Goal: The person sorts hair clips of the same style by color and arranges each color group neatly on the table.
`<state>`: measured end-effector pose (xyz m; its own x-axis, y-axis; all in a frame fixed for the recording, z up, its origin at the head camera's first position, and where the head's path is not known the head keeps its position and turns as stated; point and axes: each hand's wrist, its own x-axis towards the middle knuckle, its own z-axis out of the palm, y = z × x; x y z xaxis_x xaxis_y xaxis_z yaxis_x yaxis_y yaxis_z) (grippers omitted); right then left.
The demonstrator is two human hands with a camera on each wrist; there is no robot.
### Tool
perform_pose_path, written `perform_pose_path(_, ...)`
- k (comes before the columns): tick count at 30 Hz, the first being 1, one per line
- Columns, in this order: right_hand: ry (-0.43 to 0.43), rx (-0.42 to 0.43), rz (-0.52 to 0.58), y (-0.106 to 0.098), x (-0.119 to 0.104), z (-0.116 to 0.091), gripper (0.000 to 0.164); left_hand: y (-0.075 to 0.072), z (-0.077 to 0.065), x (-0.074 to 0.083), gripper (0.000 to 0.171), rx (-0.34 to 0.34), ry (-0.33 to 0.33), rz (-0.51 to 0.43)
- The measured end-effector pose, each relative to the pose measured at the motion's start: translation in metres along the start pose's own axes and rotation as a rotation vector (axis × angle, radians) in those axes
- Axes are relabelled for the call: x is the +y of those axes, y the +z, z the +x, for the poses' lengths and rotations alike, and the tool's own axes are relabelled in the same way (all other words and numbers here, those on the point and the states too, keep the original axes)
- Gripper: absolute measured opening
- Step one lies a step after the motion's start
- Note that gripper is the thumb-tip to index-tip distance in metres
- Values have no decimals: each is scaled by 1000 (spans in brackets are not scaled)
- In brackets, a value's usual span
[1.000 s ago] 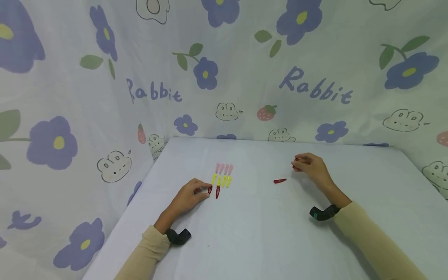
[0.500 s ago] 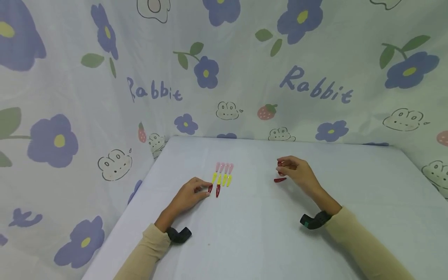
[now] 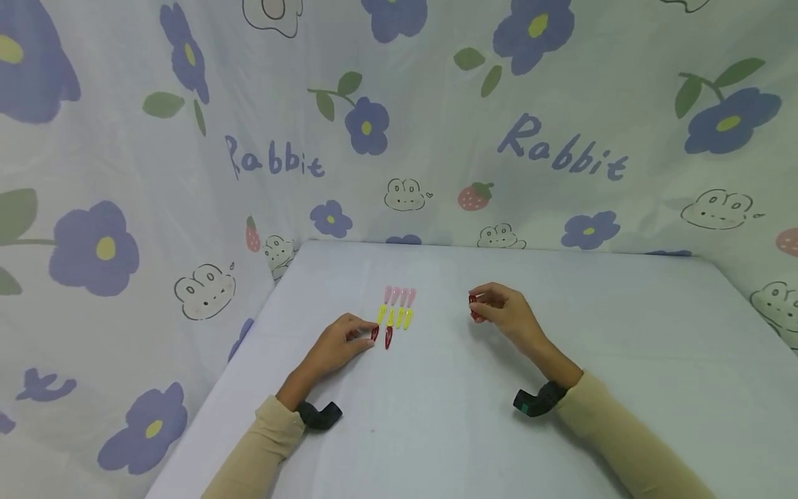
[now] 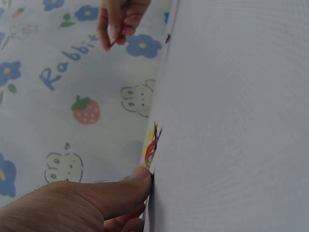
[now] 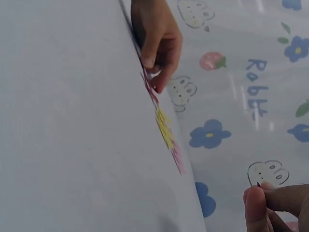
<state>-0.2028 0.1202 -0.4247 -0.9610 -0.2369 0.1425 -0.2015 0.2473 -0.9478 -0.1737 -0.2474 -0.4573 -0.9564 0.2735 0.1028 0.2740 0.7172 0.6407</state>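
Observation:
My left hand (image 3: 337,346) rests at the table with thumb and forefinger pinching a red snap hair clip (image 3: 375,333). Just right of it lies a second red hair clip (image 3: 389,337). Behind these sits a row of several yellow hair clips (image 3: 400,317), then a row of several pink ones (image 3: 400,296). Raised over the table to the right, my right hand (image 3: 506,313) pinches another red hair clip (image 3: 473,306) between thumb and fingertips. One more dark red clip (image 4: 168,38) lies on the table in the left wrist view; in the head view the right hand hides it.
A white cloth covers the table (image 3: 430,416). Behind it and along the left hangs a curtain (image 3: 436,132) printed with flowers and rabbits. Each wrist wears a black camera mount, such as the right one (image 3: 539,400).
The right hand has moved left with its red clip, passing over the loose red clip toward the rows. The left hand stays in place at its red clip.

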Motion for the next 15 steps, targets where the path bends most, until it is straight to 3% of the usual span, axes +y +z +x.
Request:
perform_pose_path(6, -11, -59, 22, 21, -5, 0, 35, -1, 0, 0, 34, 9, -9, -9)
perform_pose_path(15, -1, -111, -87, 52, -16, 3, 32, 0, -1, 3, 34, 6, -20, -5)
